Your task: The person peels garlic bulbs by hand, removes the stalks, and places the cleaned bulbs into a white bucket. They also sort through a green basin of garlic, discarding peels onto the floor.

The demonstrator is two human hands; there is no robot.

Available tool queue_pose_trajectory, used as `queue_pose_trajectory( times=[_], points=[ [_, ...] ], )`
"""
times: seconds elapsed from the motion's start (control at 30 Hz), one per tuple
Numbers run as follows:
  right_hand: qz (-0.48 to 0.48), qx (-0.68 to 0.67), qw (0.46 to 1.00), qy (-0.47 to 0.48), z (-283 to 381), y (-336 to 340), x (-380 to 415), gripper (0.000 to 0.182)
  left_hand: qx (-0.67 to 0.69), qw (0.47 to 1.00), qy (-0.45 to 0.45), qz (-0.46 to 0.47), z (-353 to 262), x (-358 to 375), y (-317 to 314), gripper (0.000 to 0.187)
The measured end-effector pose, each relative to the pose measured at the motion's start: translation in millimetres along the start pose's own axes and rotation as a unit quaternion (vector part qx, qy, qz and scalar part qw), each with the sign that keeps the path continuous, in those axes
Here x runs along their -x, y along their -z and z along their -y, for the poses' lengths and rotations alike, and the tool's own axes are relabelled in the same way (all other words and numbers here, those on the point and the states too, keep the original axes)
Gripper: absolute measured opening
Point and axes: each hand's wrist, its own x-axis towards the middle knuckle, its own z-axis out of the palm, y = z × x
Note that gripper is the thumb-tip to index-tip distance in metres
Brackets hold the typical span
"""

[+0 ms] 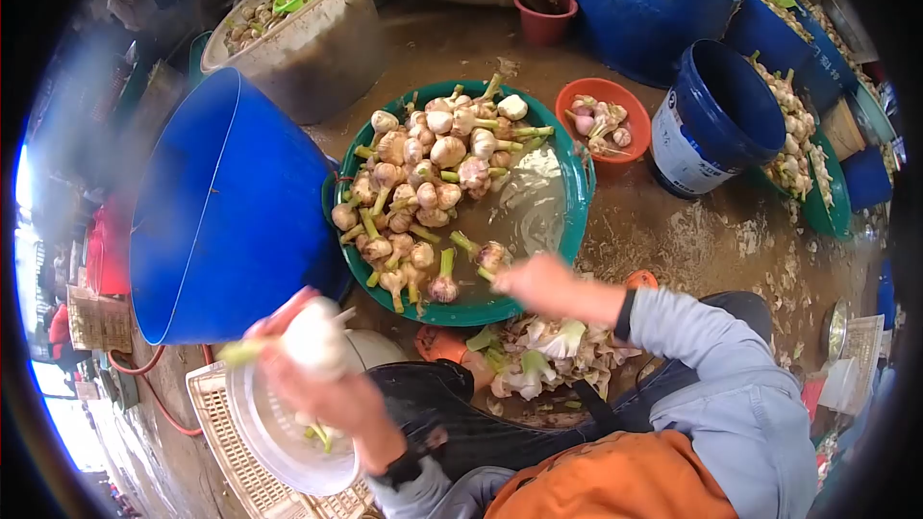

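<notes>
The pale garlic bulb (315,336) is in your left hand (336,396), at eight o'clock in your view, its green stem (240,354) pointing to nine. Your left fingers are curled around the bulb, pinching it; blur hides exactly where each one presses. A snug, even hold round the thick of the bulb, off the stem, should steady it best without bruising it.

Your right hand (540,285) is near three o'clock from that bulb, over the near rim of the green basin (580,187) and close beside a purple-tinged bulb (491,256). Whether its fingers pinch anything, you cannot tell through the blur; a light touch there would disturb the wet heap of garlic (423,173) least.

Below your left hand, at seven o'clock from the pale bulb, is a translucent bowl (258,432). The blue tub (212,231) stands at eleven, and the peelings (543,356) lie at three, between your legs
</notes>
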Motion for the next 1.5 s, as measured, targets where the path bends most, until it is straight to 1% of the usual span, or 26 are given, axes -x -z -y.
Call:
queue_pose_trajectory(
  times=[0.03, 0.07, 0.1, 0.13, 0.23, 0.27, 0.3, 0.33, 0.4, 0.43, 0.47, 0.5, 0.53, 0.57, 0.63, 0.8, 0.87, 0.93, 0.97, 1.0, 1.03, 1.07, 1.2, 1.33, 1.43, 1.5],
  points=[
    [-0.011, 0.069, 0.992, -0.108, -30, 8, -20, 0.027, -0.145, 0.988, -0.061, 0.0, -19, -10, 20, 0.033],
    [-0.104, 0.063, 0.987, -0.107, -42, 5, -30, 0.031, -0.31, 0.947, -0.074, -0.038, -34, -23, 45, 0.034],
    [-0.197, 0.056, 0.973, -0.106, -51, 2, -41, 0.035, -0.378, 0.923, -0.055, -0.039, -48, -29, 56, 0.036],
    [-0.173, 0.021, 0.979, -0.107, -54, -14, -57, 0.038, -0.638, 0.74, -0.211, -0.036, -53, -39, 80, 0.034],
    [-0.109, -0.058, 0.982, -0.142, -69, -96, -106, 0.038, -0.448, 0.88, -0.145, -0.067, -58, -33, 63, 0.037],
    [0.017, -0.122, 0.972, -0.198, -67, -99, -114, 0.042, -0.39, 0.915, -0.08, -0.07, -57, -26, 47, 0.037],
    [-0.026, -0.201, 0.961, -0.19, -78, -127, -118, 0.047, -0.394, 0.918, -0.046, 0.003, -54, -22, 38, 0.036],
    [0.05, -0.274, 0.921, -0.273, -73, -112, -117, 0.037, -0.4, 0.913, -0.007, 0.078, -51, -17, 32, 0.035],
    [-0.037, -0.503, 0.846, -0.174, -54, -83, -102, 0.035, -0.314, 0.917, 0.066, 0.236, -28, 0, 5, 0.032],
    [-0.078, -0.603, 0.785, -0.12, -41, -62, -88, 0.033, -0.28, 0.913, 0.139, 0.262, -1, 15, 1, 0.036],
    [-0.076, -0.69, 0.715, -0.089, -17, -23, -67, 0.032, -0.338, 0.867, 0.145, 0.337, 6, 26, -14, 0.046],
    [-0.075, -0.767, 0.634, -0.058, 10, 16, -45, 0.032, -0.421, 0.813, 0.056, 0.399, 16, 34, -24, 0.058],
    [-0.082, -0.788, 0.61, -0.019, 30, 39, -27, 0.033, -0.474, 0.783, -0.047, 0.401, 23, 43, -31, 0.064],
    [-0.087, -0.806, 0.585, 0.023, 46, 56, -13, 0.035, -0.474, 0.79, -0.058, 0.385, 27, 49, -39, 0.064],
    [-0.132, -0.741, 0.655, 0.069, 67, 75, 6, 0.037, -0.413, 0.841, -0.075, 0.341, 30, 54, -49, 0.062],
    [-0.223, -0.587, 0.773, 0.09, 62, 65, 26, 0.038, -0.465, 0.811, -0.18, 0.307, 23, 80, -49, 0.061],
    [-0.244, -0.491, 0.835, 0.046, 69, 80, 45, 0.035, -0.462, 0.806, -0.212, 0.302, 20, 88, -47, 0.063],
    [-0.248, -0.426, 0.87, 0.011, 70, 90, 56, 0.032, -0.361, 0.857, -0.141, 0.341, 14, 86, -46, 0.059],
    [-0.248, -0.444, 0.861, 0.03, 67, 92, 60, 0.03, -0.308, 0.876, -0.104, 0.356, 12, 84, -44, 0.057],
    [-0.246, -0.463, 0.85, 0.049, 62, 90, 62, 0.029, -0.204, 0.898, 0.029, 0.388, 20, 80, -33, 0.057],
    [-0.242, -0.483, 0.838, 0.069, 57, 87, 63, 0.027, -0.024, 0.894, 0.276, 0.352, 6, 84, -36, 0.066],
    [-0.217, -0.559, 0.793, 0.108, 53, 85, 60, 0.028, -0.021, 0.901, 0.256, 0.35, 7, 86, -33, 0.07],
    [-0.09, -0.678, 0.718, 0.13, 62, 84, 62, 0.039, -0.087, 0.913, 0.102, 0.386, 18, 89, -33, 0.071],
    [-0.096, -0.692, 0.714, 0.053, 63, 82, 59, 0.031, 0.083, 0.868, 0.357, 0.334, 24, 78, -33, 0.058],
    [-0.167, -0.671, 0.722, 0.035, 79, 84, 61, 0.026, 0.278, 0.723, 0.546, 0.32, 32, 67, -20, 0.058],
    [-0.176, -0.694, 0.697, 0.025, 83, 84, 62, 0.023, 0.034, 0.908, 0.289, 0.303, 28, 89, -28, 0.063]
  ],
)
